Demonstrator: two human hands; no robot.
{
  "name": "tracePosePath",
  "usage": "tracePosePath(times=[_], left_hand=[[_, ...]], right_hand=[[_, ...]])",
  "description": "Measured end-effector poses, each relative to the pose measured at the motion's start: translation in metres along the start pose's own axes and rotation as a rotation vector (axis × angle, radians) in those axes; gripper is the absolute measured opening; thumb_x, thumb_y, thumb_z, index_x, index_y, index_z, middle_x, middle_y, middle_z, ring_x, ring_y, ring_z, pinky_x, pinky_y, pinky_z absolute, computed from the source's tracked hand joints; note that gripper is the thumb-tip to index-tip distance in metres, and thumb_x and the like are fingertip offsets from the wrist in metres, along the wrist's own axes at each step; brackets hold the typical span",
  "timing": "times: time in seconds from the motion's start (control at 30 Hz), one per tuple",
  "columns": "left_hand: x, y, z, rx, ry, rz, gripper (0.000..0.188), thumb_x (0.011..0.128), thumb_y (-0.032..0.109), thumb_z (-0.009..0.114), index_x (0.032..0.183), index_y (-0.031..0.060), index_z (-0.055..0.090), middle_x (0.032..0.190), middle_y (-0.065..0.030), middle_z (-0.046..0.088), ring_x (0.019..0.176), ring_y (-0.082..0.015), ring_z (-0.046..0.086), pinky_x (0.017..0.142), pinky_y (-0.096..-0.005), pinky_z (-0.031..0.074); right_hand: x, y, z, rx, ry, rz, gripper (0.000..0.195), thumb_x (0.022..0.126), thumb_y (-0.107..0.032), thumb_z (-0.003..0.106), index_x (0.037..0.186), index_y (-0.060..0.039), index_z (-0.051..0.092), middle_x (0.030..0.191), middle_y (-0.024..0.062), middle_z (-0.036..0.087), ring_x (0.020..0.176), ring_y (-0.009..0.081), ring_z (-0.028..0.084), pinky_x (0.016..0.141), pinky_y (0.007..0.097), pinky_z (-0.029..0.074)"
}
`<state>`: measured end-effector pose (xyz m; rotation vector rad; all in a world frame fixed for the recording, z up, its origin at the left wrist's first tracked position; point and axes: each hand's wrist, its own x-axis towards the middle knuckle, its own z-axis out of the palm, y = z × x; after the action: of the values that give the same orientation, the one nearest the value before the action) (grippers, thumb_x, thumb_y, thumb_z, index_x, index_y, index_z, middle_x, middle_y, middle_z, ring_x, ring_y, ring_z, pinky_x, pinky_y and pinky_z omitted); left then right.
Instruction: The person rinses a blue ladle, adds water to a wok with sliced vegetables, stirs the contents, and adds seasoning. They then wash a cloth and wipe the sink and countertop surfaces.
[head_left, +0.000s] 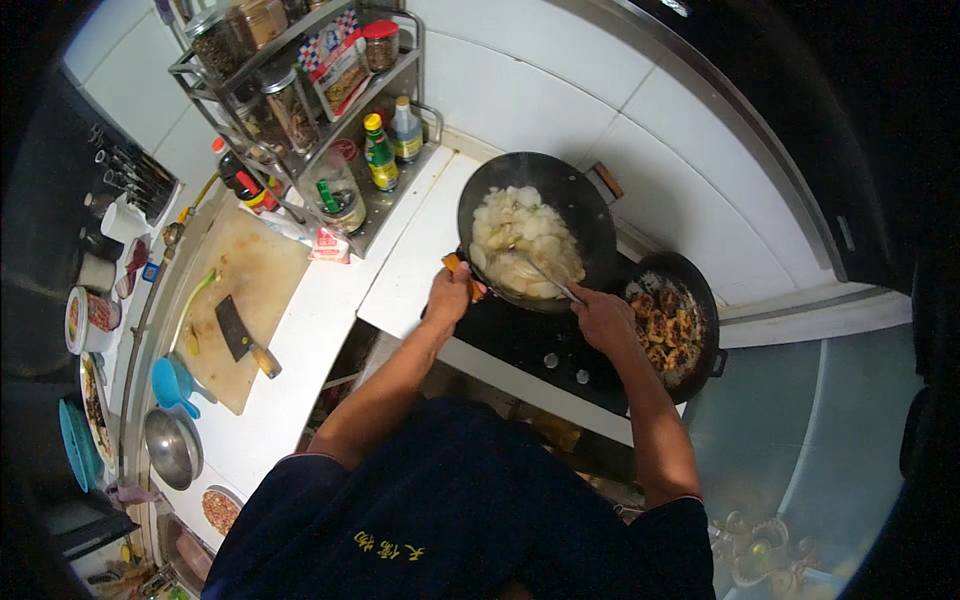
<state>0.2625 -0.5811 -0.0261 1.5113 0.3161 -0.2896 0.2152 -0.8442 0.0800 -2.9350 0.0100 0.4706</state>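
Observation:
A black wok (592, 217) stands tilted over the gas stove (517, 337), filled with pale sliced vegetables (525, 232). My left hand (450, 292) grips the wok's wooden side handle (475, 291). In my right hand (606, 319) is the handle of a metal spatula (551, 279), whose head is buried among the slices. Right of the wok, partly behind my right forearm, a second black pan (714, 330) holds browned fried pieces (664, 330).
Left of the stove, a cleaver (234, 330) and a green onion (196, 300) lie on a cutting board (262, 259). A blue ladle (172, 379) and steel bowls (171, 450) sit nearer me. Behind stands a metal spice rack (382, 225) with jars and bottles.

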Motion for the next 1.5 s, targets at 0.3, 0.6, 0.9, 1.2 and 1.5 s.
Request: tracePosePath(times=[0.3, 0.6, 0.9, 1.2, 1.5], left_hand=[[0.006, 0.004, -0.003, 0.056, -0.027, -0.039, 0.041, 0.105, 0.033, 0.046, 0.102, -0.0053, 0.061, 0.082, -0.0101, 0.073, 0.076, -0.0173, 0.058, 0.077, -0.0300, 0.047], [-0.008, 0.011, 0.004, 0.048, -0.018, -0.116, 0.042, 0.105, 0.033, 0.046, 0.098, -0.0047, 0.063, 0.085, -0.0108, 0.074, 0.076, -0.0173, 0.057, 0.078, -0.0315, 0.047], [-0.014, 0.012, 0.002, 0.037, -0.095, -0.143, 0.038, 0.105, 0.034, 0.047, 0.100, -0.0019, 0.059, 0.092, -0.0119, 0.074, 0.082, -0.0173, 0.060, 0.085, -0.0304, 0.047], [-0.007, -0.002, -0.001, 0.024, -0.082, -0.134, 0.046, 0.105, 0.038, 0.046, 0.090, -0.0024, 0.062, 0.085, -0.0090, 0.074, 0.074, -0.0160, 0.054, 0.077, -0.0294, 0.046], [-0.009, 0.000, 0.001, -0.005, -0.033, -0.087, 0.046, 0.105, 0.036, 0.047, 0.092, -0.0057, 0.062, 0.082, -0.0112, 0.073, 0.073, -0.0177, 0.057, 0.075, -0.0303, 0.047]], right_hand=[[-0.047, 0.047, -0.075, -0.105, 0.098, -0.045, 0.032, 0.099, -0.026, 0.057, 0.128, -0.0165, 0.068, 0.107, 0.0110, 0.074, 0.098, 0.0311, 0.069, 0.090, 0.0483, 0.053], [0.014, 0.029, -0.014, -0.251, 0.097, 0.004, 0.030, 0.098, -0.018, 0.058, 0.126, -0.0184, 0.069, 0.090, 0.0088, 0.073, 0.084, 0.0297, 0.070, 0.072, 0.0476, 0.057], [0.073, 0.027, 0.019, 0.139, 0.532, 0.087, 0.035, 0.094, -0.023, 0.066, 0.128, -0.0162, 0.068, 0.080, 0.0116, 0.070, 0.073, 0.0306, 0.069, 0.064, 0.0471, 0.056], [0.021, -0.013, -0.008, 0.050, 0.058, -0.016, 0.035, 0.097, -0.023, 0.060, 0.130, -0.0153, 0.066, 0.101, 0.0155, 0.073, 0.095, 0.0348, 0.069, 0.085, 0.0473, 0.052], [-0.040, 0.012, -0.025, -0.136, 0.027, -0.128, 0.035, 0.102, -0.027, 0.052, 0.134, -0.0184, 0.063, 0.109, 0.0085, 0.072, 0.094, 0.0290, 0.069, 0.077, 0.0473, 0.056]])
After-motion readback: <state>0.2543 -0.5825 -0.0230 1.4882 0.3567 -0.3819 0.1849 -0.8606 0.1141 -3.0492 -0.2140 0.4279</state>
